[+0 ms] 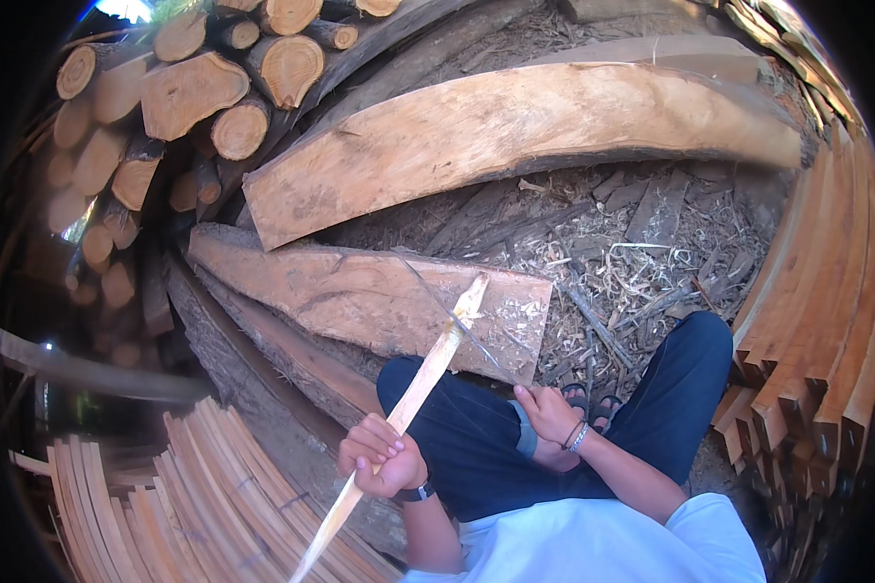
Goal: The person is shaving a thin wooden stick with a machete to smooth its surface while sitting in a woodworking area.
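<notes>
My left hand is closed around a long pale stick of stripped wood, which slants up and away to the right. The stick's far end lies over a flat sawn slab, where pale shavings are scattered. In my right hand, closed near my lap, is the grip end of a machete. Its narrow dark blade, seen nearly edge-on, crosses the stick below the far end; whether it touches the wood I cannot tell. The machete's handle is hidden by my fingers.
A large curved slab lies beyond. Cut logs are stacked at the far left. Sawn strips stand at the near left, and reddish boards are piled on the right. Wood chips cover the ground ahead of my bent knees.
</notes>
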Tool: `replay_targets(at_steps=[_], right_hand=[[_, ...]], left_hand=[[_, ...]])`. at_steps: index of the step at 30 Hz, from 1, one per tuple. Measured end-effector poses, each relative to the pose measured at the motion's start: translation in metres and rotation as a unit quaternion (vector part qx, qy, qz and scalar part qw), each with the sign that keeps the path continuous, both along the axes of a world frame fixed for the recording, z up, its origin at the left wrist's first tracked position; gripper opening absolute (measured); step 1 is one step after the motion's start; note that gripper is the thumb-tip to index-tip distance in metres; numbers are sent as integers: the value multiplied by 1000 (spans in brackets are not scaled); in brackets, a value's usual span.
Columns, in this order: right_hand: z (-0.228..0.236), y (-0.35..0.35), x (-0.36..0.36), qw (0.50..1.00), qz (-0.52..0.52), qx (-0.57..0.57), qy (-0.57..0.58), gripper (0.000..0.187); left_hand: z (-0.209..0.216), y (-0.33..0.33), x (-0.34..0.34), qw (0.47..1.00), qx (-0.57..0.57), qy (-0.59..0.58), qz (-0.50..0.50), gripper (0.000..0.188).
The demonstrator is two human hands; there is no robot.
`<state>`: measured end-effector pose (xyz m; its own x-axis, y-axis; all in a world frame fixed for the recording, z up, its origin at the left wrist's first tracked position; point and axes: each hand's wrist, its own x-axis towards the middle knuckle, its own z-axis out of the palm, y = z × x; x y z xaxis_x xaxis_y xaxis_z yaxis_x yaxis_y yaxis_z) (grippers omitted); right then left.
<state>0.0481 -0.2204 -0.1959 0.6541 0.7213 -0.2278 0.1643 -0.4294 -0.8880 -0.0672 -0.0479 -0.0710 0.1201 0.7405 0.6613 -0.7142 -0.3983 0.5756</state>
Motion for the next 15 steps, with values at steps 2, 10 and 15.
replay_targets(at_steps=[2,10,15], right_hand=[[9,5,7,1000,8,22,-6,53],[40,-2,2,997,-3,81,19,55],[20,4,14,997,1,32,64,58]], left_hand=[[-4,1,-4,1000,4,-8,1,27],[0,-2,2,1000,-1,-7,3,27],[-8,6,-4,1000,-21,-8,2,28]])
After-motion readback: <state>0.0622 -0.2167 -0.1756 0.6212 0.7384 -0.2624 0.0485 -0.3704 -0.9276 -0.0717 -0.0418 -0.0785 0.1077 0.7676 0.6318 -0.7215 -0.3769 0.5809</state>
